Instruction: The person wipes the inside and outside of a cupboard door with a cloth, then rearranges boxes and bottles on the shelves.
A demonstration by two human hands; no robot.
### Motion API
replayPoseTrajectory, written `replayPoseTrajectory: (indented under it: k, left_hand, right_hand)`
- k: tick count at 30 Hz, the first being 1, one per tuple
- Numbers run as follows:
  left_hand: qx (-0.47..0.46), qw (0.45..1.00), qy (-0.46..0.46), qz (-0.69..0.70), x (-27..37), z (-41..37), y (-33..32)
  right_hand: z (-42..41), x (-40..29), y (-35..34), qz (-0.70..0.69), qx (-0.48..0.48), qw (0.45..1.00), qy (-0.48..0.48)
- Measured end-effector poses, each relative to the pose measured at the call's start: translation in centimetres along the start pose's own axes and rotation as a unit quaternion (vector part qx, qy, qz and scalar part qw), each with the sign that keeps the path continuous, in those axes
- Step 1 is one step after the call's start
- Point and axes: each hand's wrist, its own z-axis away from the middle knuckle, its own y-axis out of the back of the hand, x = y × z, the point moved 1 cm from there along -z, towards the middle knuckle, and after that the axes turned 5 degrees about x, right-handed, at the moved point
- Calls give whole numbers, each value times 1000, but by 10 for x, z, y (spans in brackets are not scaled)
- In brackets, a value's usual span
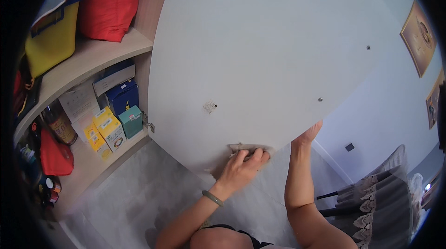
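Note:
A pale cabinet door (251,57) stands open in front of me, its inner face toward me. My left hand (244,169), with a jade-like bangle (213,198) at the wrist, presses a greyish-brown cloth (240,147) against the lower part of that face. The fingers are bent into the bunched cloth. At the door's lower right edge, my right hand (306,134) holds on, its fingers mostly hidden behind the panel. A small worn label (209,107) and two metal screw heads (320,99) show on the door.
Left of the door, an open cabinet shelf (104,48) carries a red bag (109,5) and a yellow bin (52,43). Below are yellow cartons (108,127), a green box (131,122) and bottles (61,125). A metal hinge (150,125) joins the door. A chair with a lace-trimmed grey cover (379,207) stands at right.

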Motion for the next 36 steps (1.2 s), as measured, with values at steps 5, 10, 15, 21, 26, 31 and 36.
replayPoseTrajectory:
  k: [5, 10, 15, 21, 26, 31, 36]
  left_hand:
    - [-69, 998, 14, 6, -43, 107, -19]
    - [-244, 964, 103, -22, -70, 199, 9]
    - [-441, 835, 328, -1, -100, 228, 13]
    - [-487, 692, 453, 279, -139, 177, 37]
    - [-439, 678, 447, 385, -147, 96, 87]
    - [-364, 712, 351, 488, -119, 9, 135]
    - [-241, 648, 244, 680, -69, -63, 199]
  right_hand:
    - [-8, 6, -7, -48, 26, 998, -23]
    - [-6, 8, 2, 113, 21, 991, 64]
    - [0, 4, 5, 107, 19, 993, 37]
    - [-2, -18, -21, 124, 39, 992, 1]
    - [9, -40, -44, 193, 85, 978, -8]
    - [86, -57, -69, 423, 218, 849, 229]
    - [177, -24, -151, 518, -75, 812, 259]
